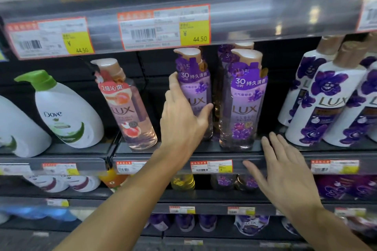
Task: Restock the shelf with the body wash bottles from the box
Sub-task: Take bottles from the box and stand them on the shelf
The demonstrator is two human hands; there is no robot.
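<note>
My left hand [183, 116] wraps around a clear purple Lux body wash bottle [195, 87] that stands upright on the dark shelf [183, 149]. A second purple Lux bottle [243, 100] stands just to its right, with another one behind it. My right hand [285, 171] hovers with spread fingers at the shelf's front edge, below and right of that bottle, holding nothing. A pink Lux bottle [126, 104] leans to the left of my left hand. The box is out of view.
White Dove bottles [65, 112] stand at the left and white Lux bottles with purple flowers [326, 96] at the right. A gap lies between the pink bottle and the held one. The upper shelf's price rail [163, 26] hangs just above the pump tops. Lower shelves hold more bottles.
</note>
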